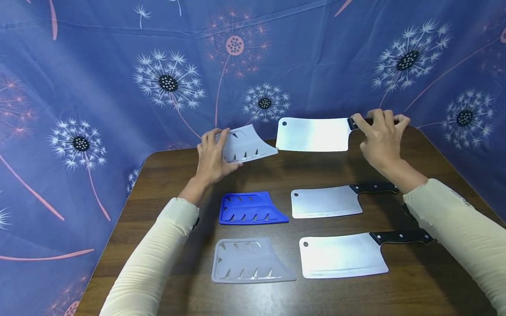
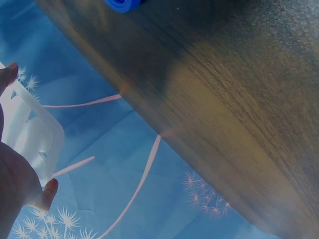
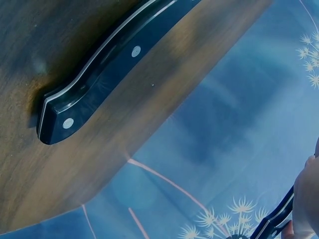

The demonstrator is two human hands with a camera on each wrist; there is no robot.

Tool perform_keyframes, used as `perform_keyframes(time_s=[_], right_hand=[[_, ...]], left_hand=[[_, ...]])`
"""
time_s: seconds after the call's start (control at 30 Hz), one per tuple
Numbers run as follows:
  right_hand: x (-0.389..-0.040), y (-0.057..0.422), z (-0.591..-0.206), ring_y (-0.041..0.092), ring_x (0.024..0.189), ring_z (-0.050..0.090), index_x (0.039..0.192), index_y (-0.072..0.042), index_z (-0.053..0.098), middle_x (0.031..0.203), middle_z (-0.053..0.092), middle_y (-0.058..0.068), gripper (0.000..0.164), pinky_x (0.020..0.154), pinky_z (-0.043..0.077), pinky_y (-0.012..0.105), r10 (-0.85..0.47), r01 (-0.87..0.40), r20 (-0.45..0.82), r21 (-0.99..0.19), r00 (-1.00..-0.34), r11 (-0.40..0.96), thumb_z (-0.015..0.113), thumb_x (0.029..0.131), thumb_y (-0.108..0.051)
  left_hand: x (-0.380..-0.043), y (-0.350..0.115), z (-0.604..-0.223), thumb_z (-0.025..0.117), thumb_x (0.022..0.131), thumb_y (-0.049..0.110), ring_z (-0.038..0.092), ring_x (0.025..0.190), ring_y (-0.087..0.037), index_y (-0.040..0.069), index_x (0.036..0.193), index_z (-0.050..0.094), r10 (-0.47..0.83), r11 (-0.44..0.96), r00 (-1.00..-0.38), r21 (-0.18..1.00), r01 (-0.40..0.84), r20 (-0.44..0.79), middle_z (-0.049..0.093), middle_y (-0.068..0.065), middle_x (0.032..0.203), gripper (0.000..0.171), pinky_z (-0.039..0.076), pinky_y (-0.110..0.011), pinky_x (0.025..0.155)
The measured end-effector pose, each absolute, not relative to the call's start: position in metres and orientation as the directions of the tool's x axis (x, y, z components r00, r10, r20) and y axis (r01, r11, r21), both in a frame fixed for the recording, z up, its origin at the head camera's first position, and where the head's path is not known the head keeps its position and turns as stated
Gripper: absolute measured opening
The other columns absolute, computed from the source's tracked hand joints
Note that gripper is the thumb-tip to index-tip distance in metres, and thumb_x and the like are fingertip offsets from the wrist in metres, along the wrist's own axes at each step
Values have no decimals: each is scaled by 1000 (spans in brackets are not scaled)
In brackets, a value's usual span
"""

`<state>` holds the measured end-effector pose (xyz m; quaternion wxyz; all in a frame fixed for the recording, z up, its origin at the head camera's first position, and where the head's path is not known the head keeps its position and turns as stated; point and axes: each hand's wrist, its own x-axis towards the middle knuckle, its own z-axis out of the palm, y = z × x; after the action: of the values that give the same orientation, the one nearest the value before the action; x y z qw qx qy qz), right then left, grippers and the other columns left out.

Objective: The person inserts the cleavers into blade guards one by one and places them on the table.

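Observation:
My left hand (image 1: 212,153) grips a whitish translucent blade guard (image 1: 246,144) by its left end, lifted near the table's far edge; in the left wrist view, fingers and thumb hold opposite edges of the guard (image 2: 42,132). To the right, my right hand (image 1: 382,137) holds a cleaver (image 1: 314,135) by its black handle (image 3: 274,219), the blade pointing left. The blade's front end comes right at the guard's pointed tip in the head view. Most of that handle is hidden behind the fingers.
A blue blade guard (image 1: 251,208) and a clear blade guard (image 1: 251,261) lie on the wooden table (image 1: 166,184). Right of them lie two more cleavers, the middle cleaver (image 1: 326,202) and the near cleaver (image 1: 341,256), handles to the right. A blue dandelion-print cloth (image 1: 316,66) hangs behind.

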<state>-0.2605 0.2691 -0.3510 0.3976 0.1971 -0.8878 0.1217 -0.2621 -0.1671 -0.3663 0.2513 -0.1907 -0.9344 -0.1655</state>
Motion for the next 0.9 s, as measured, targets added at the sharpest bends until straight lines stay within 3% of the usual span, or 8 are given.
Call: perform_keyframes(time_s=[0.9], right_hand=[[-263, 267, -353, 46, 98, 40, 123, -15, 56, 110, 49, 27, 70, 90, 17, 68, -240, -473, 785, -75, -570, 878, 59, 65, 24]], left_hand=[[-263, -168, -365, 90, 57, 44, 30, 125, -36, 13, 142, 41, 273, 876, -805, 210, 435, 527, 35, -17, 136, 103, 30, -55, 88]])
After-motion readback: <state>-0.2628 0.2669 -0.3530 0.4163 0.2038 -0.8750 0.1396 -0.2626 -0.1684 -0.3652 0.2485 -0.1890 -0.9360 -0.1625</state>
